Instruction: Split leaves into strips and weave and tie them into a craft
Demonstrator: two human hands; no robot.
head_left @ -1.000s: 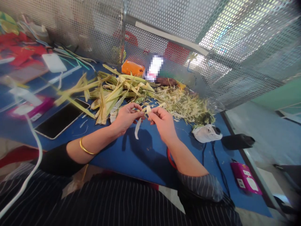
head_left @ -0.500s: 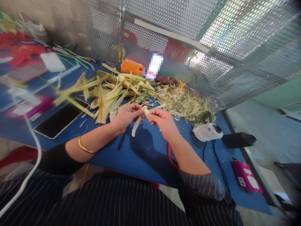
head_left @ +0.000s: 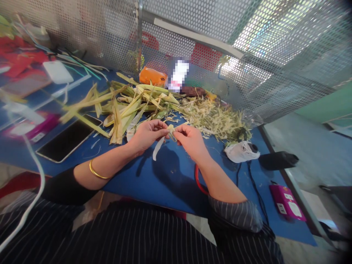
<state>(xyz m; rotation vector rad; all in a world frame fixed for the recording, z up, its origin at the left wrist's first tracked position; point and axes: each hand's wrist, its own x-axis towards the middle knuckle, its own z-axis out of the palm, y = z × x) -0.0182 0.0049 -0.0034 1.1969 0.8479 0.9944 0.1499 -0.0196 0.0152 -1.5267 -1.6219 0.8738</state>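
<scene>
Above the blue table (head_left: 143, 183), my left hand (head_left: 150, 134) and my right hand (head_left: 188, 141) meet with fingertips almost touching. Both pinch a small pale yellow-green strip of plant leaf (head_left: 171, 129), folded or bunched between them. A whitish strip (head_left: 157, 148) hangs down beneath my left fingers. Just beyond my hands lies a heap of long, dried yellow-green leaves and stalks (head_left: 132, 106). To its right spreads a pile of finely shredded plant fibre (head_left: 217, 119).
A black-screened phone (head_left: 68, 141) lies on the left, near a purple power strip (head_left: 33, 126). At the back stand an orange packet (head_left: 153, 76) and a perforated metal screen (head_left: 187, 44). On the right are a white plastic-wrapped item (head_left: 240, 151), a black cylinder (head_left: 279, 160) and another purple power strip (head_left: 287, 202).
The yellow-green strip has been drawn in closer between my fingertips and shows less. Both hands keep their pinch and barely move. The whole view has shifted slightly.
</scene>
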